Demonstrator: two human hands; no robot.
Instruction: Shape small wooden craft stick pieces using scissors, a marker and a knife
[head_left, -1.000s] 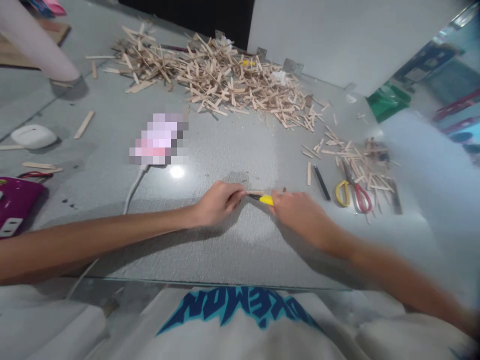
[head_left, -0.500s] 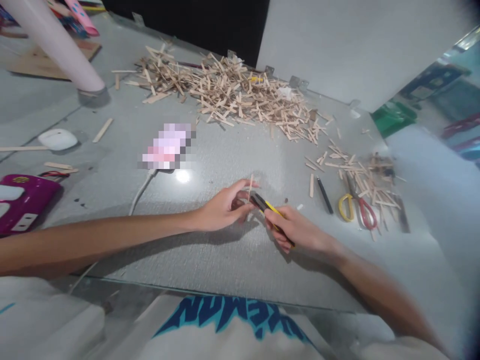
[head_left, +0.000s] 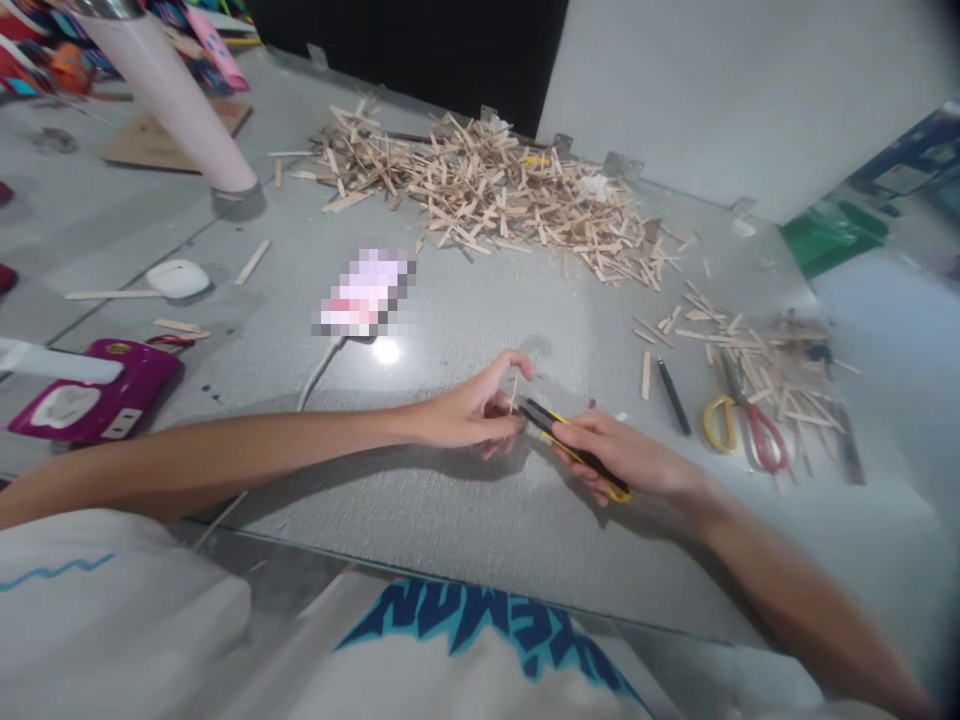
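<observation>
A slim wooden stick sits in the left hand, over the middle of the desk's near half, held between bent fingers and thumb. The right hand is wrapped around a yellow-and-black utility knife, its tip right beside the stick; whether they touch, I cannot tell.

The left forearm crosses over a white cable, hiding part of it; the cable runs to a pixelated pink device beyond that arm. Right of the knife, a loose stick, a black pen and scissors with one yellow and one red handle lie toward the right edge, the blades among scattered sticks. A large heap of sticks spreads along the far edge. Toward the left edge are a purple device, a white rounded object and a pale pink cylinder.
</observation>
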